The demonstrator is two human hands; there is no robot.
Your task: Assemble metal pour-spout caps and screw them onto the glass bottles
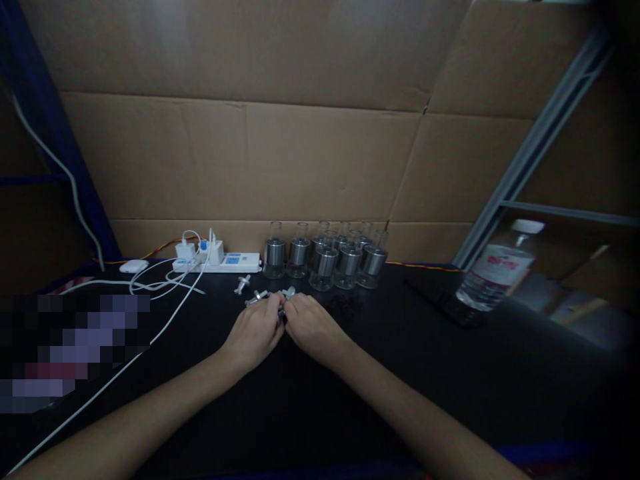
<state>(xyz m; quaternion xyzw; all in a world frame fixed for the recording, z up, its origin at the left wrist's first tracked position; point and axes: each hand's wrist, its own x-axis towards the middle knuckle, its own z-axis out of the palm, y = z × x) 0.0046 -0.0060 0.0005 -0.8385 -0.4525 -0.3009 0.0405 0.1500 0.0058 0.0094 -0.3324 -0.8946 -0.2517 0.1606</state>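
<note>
My left hand [256, 328] and my right hand [313, 325] meet over the black table, fingers curled inward and touching. Both are closed around something small that the fingers mostly hide. A pale, shiny piece [289, 292] pokes out above the knuckles; its kind is too small to tell. Just beyond my left hand lies a small silvery fitting with a flange [256, 298]. Another such silvery fitting [243, 285] rests a little farther back. Behind my hands stand several glass bottles with metal sleeves [323, 262], grouped close together.
Small black pieces [345, 307] lie right of my hands. A white power strip [243, 262] with chargers and a looping white cable [173, 327] occupies the left. At right are a water bottle [497, 267] and a dark flat object [440, 303]. A cardboard wall [320, 160] closes the back.
</note>
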